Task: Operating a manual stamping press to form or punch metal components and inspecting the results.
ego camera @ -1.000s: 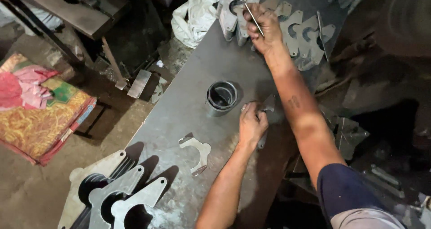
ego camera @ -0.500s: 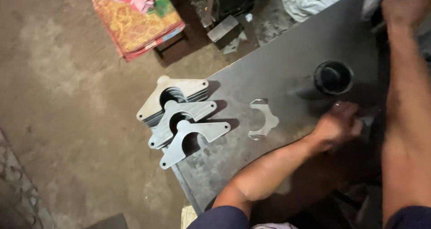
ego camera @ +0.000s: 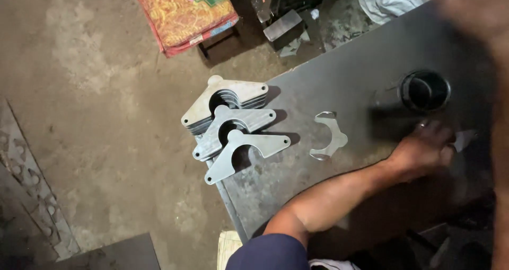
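Three stacks of flat triangular metal plates (ego camera: 228, 122) sit at the near-left corner of the dark steel worktable (ego camera: 339, 84) in the head view, fanned so that their edges hang partly past the table's end over the concrete floor (ego camera: 95, 132). Just to their right, apart from them, lies a single small curved metal bracket (ego camera: 327, 136), flat on the steel.

The left hand (ego camera: 424, 148) rests on the tabletop near its front edge, knuckles up and fingers curled loosely down; whether they pinch anything I cannot tell, though a pale sliver shows just beyond them. It is nearest the black ring-shaped cylinder (ego camera: 424, 90), which stands upright just behind it, not touching as far as the picture shows. The right hand (ego camera: 466, 10) is only a blurred mass at the top right corner, so neither its fingers nor anything in them can be made out.

Risks, as I judge them: the overhanging plates could slide off if the table is jolted or a forearm sweeps them, and their cut edges look sharp enough to nick bare skin. The cylinder could be knocked over by the left wrist. A patterned cushion on a low stool (ego camera: 183, 13) and crumpled cloth (ego camera: 389, 0) lie beyond the table.
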